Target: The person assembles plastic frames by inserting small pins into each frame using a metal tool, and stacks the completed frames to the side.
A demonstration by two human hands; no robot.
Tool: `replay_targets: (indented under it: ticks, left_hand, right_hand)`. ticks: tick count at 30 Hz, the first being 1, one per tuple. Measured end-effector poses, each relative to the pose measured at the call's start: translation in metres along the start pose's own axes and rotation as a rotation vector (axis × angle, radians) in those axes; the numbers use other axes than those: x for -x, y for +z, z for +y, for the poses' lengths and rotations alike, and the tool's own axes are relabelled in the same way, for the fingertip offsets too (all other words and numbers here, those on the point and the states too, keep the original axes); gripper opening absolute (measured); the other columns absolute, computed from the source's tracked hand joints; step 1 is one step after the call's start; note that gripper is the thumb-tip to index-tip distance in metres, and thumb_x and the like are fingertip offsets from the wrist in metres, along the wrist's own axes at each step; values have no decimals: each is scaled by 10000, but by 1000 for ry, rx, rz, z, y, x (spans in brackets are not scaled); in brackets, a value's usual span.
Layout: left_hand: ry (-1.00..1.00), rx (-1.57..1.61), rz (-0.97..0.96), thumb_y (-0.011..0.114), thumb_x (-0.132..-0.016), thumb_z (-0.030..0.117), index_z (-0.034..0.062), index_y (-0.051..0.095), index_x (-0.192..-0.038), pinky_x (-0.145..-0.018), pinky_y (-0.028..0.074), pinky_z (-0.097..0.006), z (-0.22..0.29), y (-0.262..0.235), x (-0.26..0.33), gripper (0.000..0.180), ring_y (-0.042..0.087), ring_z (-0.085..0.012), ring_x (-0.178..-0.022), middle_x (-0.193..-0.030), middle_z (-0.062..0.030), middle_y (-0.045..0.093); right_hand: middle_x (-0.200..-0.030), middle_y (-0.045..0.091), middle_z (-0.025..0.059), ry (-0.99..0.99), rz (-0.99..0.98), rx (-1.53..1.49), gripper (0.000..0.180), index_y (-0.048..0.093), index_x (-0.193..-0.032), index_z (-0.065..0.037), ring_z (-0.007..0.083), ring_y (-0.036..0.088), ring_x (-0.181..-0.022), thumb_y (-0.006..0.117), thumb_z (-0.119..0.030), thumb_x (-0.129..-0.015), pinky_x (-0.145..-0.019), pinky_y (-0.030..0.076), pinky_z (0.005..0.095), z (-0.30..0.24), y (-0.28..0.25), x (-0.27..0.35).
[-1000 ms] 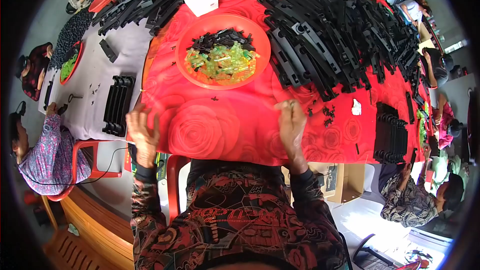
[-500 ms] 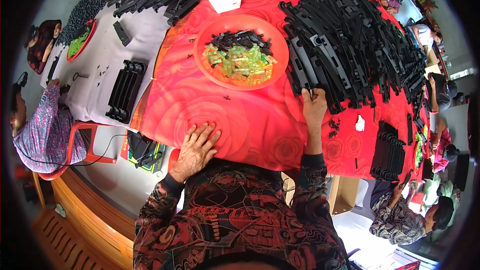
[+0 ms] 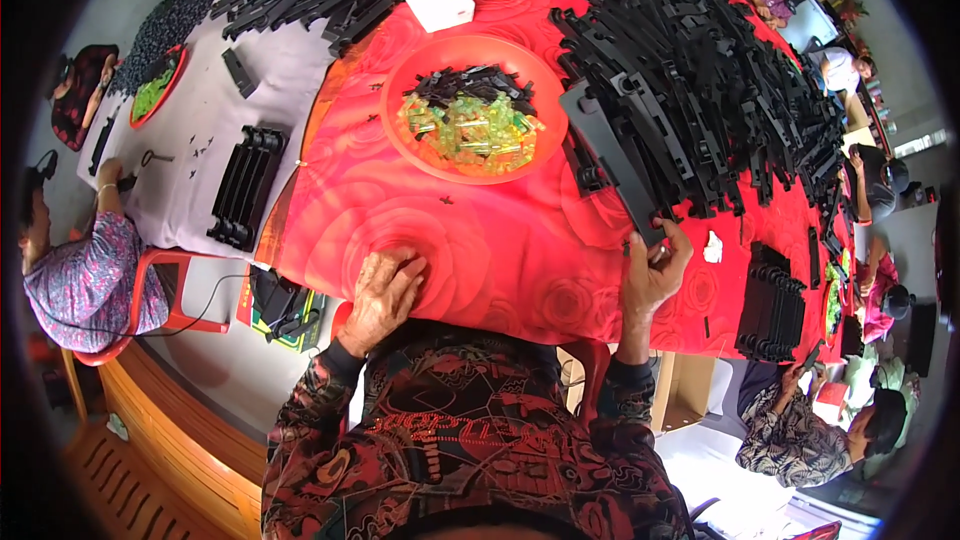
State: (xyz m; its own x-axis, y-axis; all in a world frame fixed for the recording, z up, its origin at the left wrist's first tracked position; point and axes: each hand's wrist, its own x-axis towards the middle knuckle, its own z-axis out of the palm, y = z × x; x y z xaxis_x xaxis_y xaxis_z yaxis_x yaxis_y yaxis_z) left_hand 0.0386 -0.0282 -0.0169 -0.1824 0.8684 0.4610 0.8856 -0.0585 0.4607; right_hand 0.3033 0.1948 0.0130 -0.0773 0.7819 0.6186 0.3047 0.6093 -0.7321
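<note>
My right hand (image 3: 652, 275) grips the near end of a long black plastic strip (image 3: 612, 155), pinched between thumb and fingers. The strip slants away to the upper left, along the edge of a large heap of similar black strips (image 3: 705, 100). On the red flowered tablecloth near the front edge rests my left hand (image 3: 385, 295), its fingers loosely bent and nothing visible in them. Ahead, between the hands, sits a round orange-red bowl (image 3: 393, 135). In it lie small black pieces (image 3: 470, 85) and yellow-green translucent pieces (image 3: 475, 135).
A white box (image 3: 440, 0) stands beyond the bowl. Neatly stacked black strips (image 3: 770, 305) lie at the right edge, with another stack (image 3: 248, 188) on the grey cloth to the left. A crumpled white tissue (image 3: 712, 247) lies right of my right hand. Several people sit around the tables.
My right hand has drawn the black strip out of the heap toward me, moving nearer and slightly right. My left hand's fingers have gone from spread flat to loosely bent.
</note>
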Motion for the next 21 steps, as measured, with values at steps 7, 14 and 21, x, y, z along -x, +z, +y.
replay_targets:
  ticks: [7,14,21]
  left_hand:
    - [60,-161,160,741,-693,47,64,464,-1276,-867,446,-445,5,-13,-37,646,484,-397,-1088,-1264,-213,439]
    - [97,-39,106,721,-710,53,101,492,-1268,-876,448,-406,-2,-30,-47,604,513,-348,-1082,-1268,-175,467]
    - [-233,541,-176,738,-751,136,35,510,-1214,-805,486,-348,3,-34,-34,526,604,-286,-950,-1034,-136,598]
  right_hand:
    - [-930,620,71,545,-372,-521,291,535,-1061,-1,14,359,-493,669,-79,-815,-442,264,162,-40,2,15]
    - [-738,630,130,1015,-786,-796,249,550,-1007,24,22,293,-370,579,-201,-903,-340,210,192,-25,17,18]
    - [-692,602,52,748,-760,-311,256,595,-911,1,25,361,-465,555,-251,-926,-448,311,205,-16,30,35]
